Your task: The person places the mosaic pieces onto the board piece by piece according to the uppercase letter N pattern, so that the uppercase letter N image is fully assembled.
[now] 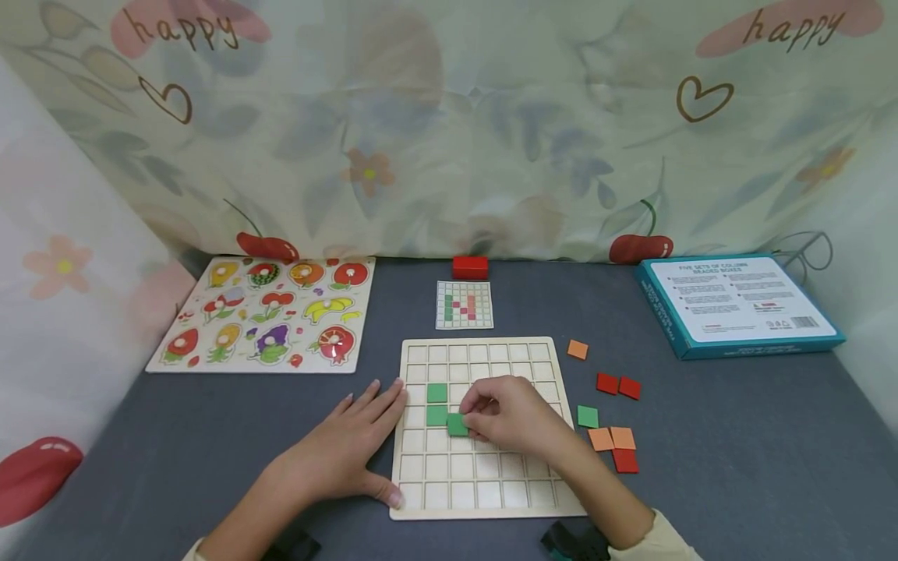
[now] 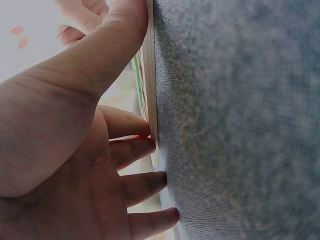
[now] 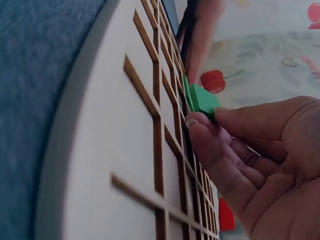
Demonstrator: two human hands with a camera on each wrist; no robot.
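Head view: bright, even, diffuse light – no hard shadows, only a soft dark patch under the left hand (image 1: 351, 456) and right hand (image 1: 515, 417) on the grey table (image 1: 737, 436). No glare; the white grid board (image 1: 477, 471) is pale but not blown out. Mild wide-angle bend at the edges, corners a bit soft. Left wrist view: very close, palm soft, cloth weave blurred toward the right, background top left washed out to white. Right wrist view: near board edge and lower grid lines blurred, green tile (image 3: 202, 100) fairly sharp, backdrop behind out of focus – bright, low contrast
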